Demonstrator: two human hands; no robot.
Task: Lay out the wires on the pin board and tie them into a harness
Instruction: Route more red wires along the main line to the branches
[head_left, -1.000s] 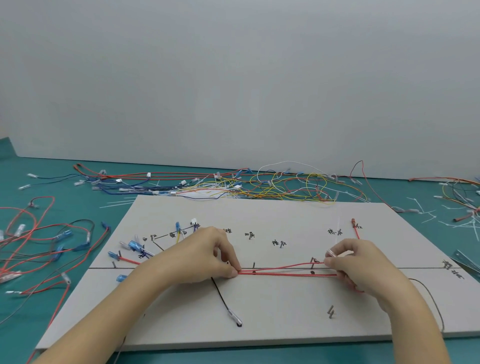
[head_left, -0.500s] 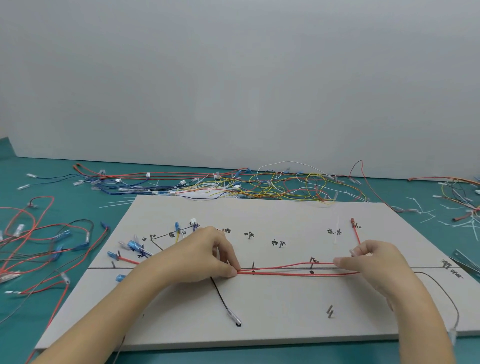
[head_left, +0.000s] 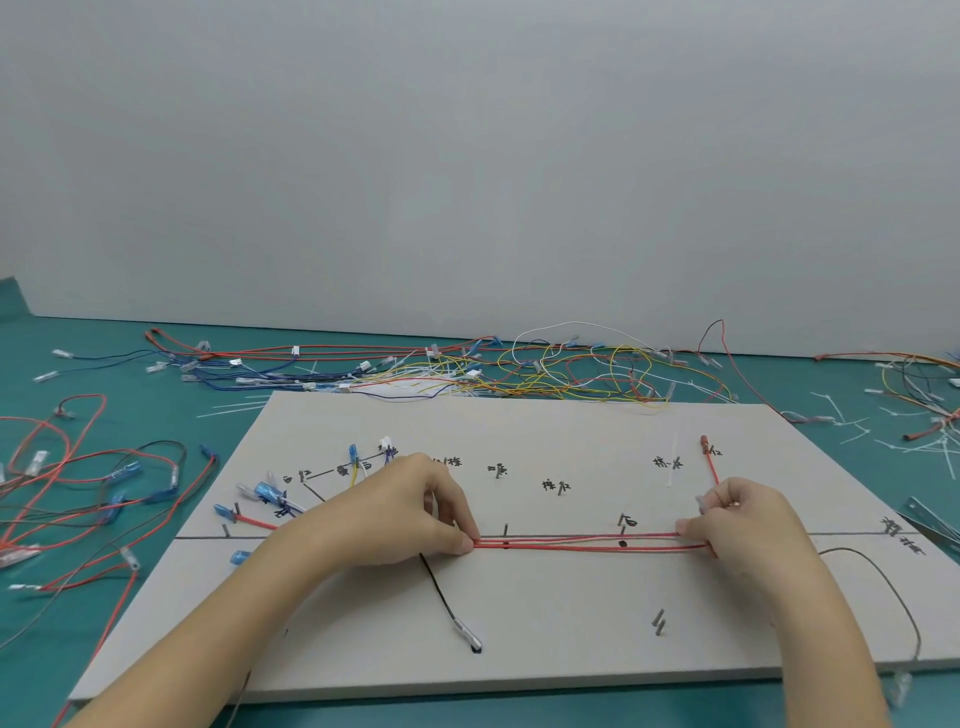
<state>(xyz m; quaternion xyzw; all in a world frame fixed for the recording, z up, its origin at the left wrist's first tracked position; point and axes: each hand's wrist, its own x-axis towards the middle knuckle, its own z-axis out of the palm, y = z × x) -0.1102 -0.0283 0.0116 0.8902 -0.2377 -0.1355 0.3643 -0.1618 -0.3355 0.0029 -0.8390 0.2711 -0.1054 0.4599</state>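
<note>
While L hand (head_left: 415, 512) & R hand (head_left: 737, 525) fingers pinch red wires (head_left: 587, 543), they lie taut on pin board (head_left: 571, 623).

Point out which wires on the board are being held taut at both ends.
The red wires, pinched by the left hand and right hand. The black wire lies loose toward the near edge.

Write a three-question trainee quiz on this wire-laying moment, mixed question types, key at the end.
1. True or false: both hands pinch the red wire bundle stretched along the pin board.
2. Which hand also holds a white cable tie: A left hand, B right hand?
3. Fill in: the black wire running toward the board's near edge ends in a ____ terminal.

Key: 1 true; 2 B; 3 metal.
</note>
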